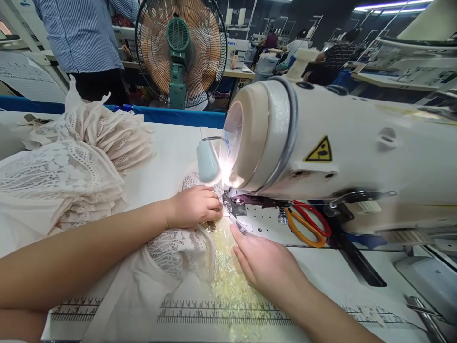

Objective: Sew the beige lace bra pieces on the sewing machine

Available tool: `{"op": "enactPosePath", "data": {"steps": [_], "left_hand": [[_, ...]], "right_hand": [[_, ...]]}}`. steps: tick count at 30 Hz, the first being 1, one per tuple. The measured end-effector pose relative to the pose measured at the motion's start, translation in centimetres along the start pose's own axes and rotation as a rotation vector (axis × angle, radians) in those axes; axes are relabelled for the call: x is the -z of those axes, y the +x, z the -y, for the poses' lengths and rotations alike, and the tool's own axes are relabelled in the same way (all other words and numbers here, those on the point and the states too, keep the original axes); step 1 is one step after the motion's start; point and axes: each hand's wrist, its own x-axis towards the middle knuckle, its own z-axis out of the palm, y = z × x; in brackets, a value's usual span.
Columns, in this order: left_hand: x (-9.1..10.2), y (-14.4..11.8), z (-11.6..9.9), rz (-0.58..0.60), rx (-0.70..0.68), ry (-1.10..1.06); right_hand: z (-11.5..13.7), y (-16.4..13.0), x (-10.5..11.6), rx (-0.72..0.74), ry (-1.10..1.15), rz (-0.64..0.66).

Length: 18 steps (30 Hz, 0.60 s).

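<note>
Rows of sewing stations fill the dim workshop behind a white sewing table (171,157) printed with ruler marks along its near edge. Both hands work right at the needle end of a cream sewing machine (321,143), whose lamp glares just above them. The left hand (194,206) is curled, fingers bunched down on a piece of cream lace fabric (178,245) and pinning it just left of the presser foot (233,209). The right hand (264,259) lies flat with fingers together and stretched forward, its fingertips pressing the lace's shiny yellowish edge strip (224,276) against the table, just in front of the foot. The lace trails back between the 2 forearms toward the near table edge.

By the look of it, a seam is being fed under the foot. The next bit of feeding seems to call for both hands sliding forward evenly and staying clear of the needle.

Beyond the right hand, orange and red scissors (307,224) lie on the machine bed. Left of the left arm sits a heap of lace pieces (71,162). Farther off stand a green fan (180,52) and a person in a striped shirt (85,33).
</note>
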Motion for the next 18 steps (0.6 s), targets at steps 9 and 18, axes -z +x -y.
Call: {"op": "enactPosePath", "data": {"steps": [9,18], "left_hand": [[-0.3,0.1,2.0,0.081,0.179,-0.092],[2.9,0.9,1.2,0.087,0.273,-0.132]], "right_hand": [[-0.3,-0.1,-0.6,0.023,0.029,-0.034],[-0.4,-0.6,-0.7,0.087,0.088,-0.251]]}}
